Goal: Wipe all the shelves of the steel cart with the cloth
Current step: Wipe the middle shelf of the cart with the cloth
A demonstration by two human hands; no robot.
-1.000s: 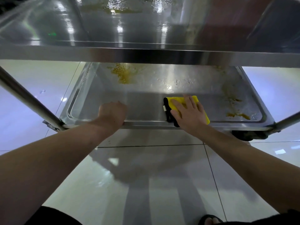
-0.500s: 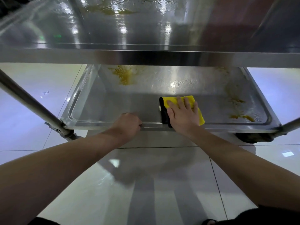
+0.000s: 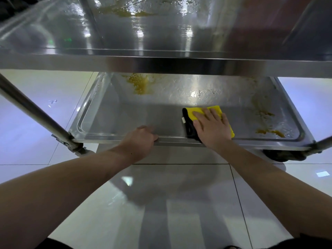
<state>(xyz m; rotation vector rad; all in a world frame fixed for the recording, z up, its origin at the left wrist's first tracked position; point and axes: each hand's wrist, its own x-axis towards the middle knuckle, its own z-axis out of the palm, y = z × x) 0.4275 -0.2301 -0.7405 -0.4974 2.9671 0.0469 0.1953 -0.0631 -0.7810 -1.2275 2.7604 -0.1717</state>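
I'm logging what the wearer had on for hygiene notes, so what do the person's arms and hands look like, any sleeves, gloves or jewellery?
Both forearms are bare all the way into the frame, with no sleeves showing. The left hand and right hand wear no gloves, and no rings, watch or wristband can be seen. Dark clothing shows only at the bottom edge.

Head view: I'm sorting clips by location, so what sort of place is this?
Probably a commercial kitchen or canteen: a wheeled steel cart, yellow food stains on its lower shelf, and a glossy tiled floor.
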